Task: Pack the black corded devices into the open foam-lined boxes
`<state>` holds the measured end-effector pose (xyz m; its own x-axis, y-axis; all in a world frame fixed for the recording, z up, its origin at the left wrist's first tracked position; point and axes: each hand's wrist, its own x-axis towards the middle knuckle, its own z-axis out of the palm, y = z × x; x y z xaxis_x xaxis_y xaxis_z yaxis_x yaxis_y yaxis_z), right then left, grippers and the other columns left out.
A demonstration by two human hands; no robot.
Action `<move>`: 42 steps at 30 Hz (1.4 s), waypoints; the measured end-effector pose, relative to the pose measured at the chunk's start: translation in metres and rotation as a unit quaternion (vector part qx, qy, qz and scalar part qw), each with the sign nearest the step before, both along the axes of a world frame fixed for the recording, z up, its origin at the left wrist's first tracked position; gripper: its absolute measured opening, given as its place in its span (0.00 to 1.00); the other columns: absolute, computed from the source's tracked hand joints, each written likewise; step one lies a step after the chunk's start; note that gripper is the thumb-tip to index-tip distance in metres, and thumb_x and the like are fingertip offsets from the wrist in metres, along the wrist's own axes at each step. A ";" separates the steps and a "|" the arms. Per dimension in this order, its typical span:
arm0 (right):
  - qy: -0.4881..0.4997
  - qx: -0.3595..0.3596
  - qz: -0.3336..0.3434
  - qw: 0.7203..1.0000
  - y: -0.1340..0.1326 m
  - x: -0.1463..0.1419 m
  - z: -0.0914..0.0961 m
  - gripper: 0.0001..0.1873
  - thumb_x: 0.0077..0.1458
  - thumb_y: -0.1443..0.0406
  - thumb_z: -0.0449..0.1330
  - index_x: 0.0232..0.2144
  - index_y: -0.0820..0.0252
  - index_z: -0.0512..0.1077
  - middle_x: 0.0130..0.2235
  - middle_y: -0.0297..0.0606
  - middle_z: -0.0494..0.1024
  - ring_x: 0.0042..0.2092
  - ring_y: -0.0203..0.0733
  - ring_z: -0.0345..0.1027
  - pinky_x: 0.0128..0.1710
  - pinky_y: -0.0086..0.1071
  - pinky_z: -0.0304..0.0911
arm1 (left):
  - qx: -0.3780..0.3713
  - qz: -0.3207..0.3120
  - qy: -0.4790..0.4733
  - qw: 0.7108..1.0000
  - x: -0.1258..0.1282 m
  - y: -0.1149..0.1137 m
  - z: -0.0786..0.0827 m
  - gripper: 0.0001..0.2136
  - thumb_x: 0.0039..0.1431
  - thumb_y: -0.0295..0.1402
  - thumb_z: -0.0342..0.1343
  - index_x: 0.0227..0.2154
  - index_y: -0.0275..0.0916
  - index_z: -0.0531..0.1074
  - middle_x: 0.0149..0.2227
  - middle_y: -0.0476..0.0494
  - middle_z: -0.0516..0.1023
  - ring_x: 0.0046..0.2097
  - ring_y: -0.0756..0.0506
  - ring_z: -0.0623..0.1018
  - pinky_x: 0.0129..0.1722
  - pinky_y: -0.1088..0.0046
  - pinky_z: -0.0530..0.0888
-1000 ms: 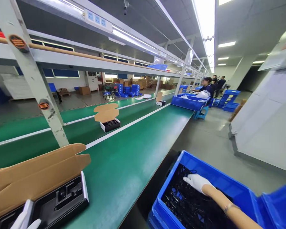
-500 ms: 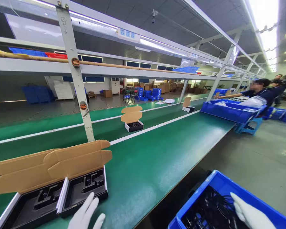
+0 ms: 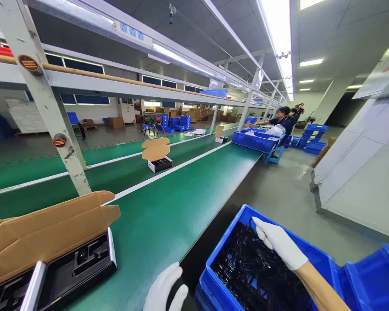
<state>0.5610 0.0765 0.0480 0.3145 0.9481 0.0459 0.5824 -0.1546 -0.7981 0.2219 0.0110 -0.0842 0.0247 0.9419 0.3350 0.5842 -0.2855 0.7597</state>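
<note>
My right hand (image 3: 278,242), in a white glove, reaches into a blue plastic crate (image 3: 223,263) and pinches a loop of black cable (image 3: 253,224) near the far rim. The crate is heaped with tangled black cables (image 3: 253,272). My left hand (image 3: 165,289), also gloved, sits at the front edge of the green conveyor belt (image 3: 158,216), with a dark strip across its fingers. An open box with a kraft cardboard lid (image 3: 52,235) and a black moulded tray (image 3: 84,259) lies on the belt at lower left, beside my left hand and not touching it.
Another open box (image 3: 158,164) stands farther along the belt. A co-worker (image 3: 283,123) works beyond it at a large blue crate (image 3: 253,141). A second blue crate (image 3: 372,280) abuts the cable crate on the right. Steel shelf uprights (image 3: 61,129) rise behind the belt.
My left hand has moved away from the box toward the belt's edge. My right hand has moved to the crate's far rim and holds cable. The head view has turned left.
</note>
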 end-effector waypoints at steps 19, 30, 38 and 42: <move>0.004 -0.059 -0.024 0.998 -0.016 0.013 -0.060 0.31 0.55 0.41 0.44 0.12 0.53 0.59 0.10 0.28 0.57 0.18 0.38 0.54 0.27 0.34 0.58 | -0.330 -0.238 -0.182 0.895 0.189 0.038 0.032 0.13 0.59 0.41 0.53 0.39 0.39 0.75 0.26 0.50 0.76 0.28 0.48 0.74 0.36 0.71 0.73; 0.309 -0.064 -0.058 0.947 -0.013 0.014 -0.071 0.24 0.46 0.43 0.61 0.22 0.57 0.67 0.19 0.33 0.70 0.18 0.35 0.61 0.16 0.29 0.54 | -0.259 -0.192 -0.107 0.941 0.174 0.043 0.026 0.14 0.55 0.30 0.51 0.42 0.40 0.76 0.52 0.39 0.75 0.56 0.38 0.70 0.61 0.58 0.62; 0.436 -0.068 -0.040 0.897 -0.020 -0.010 -0.072 0.21 0.50 0.49 0.65 0.23 0.60 0.70 0.23 0.36 0.74 0.21 0.33 0.65 0.20 0.25 0.63 | -0.292 -0.187 -0.111 0.931 0.179 0.041 0.029 0.33 0.47 0.42 0.64 0.57 0.39 0.66 0.55 0.36 0.74 0.58 0.33 0.70 0.61 0.57 0.63; 0.394 -0.037 -0.092 0.914 -0.022 -0.006 -0.073 0.22 0.49 0.48 0.65 0.23 0.61 0.70 0.21 0.36 0.73 0.19 0.33 0.63 0.17 0.26 0.60 | -0.337 -0.154 -0.142 0.918 0.178 0.056 0.014 0.23 0.61 0.51 0.47 0.50 0.38 0.69 0.43 0.39 0.79 0.45 0.42 0.77 0.49 0.64 0.72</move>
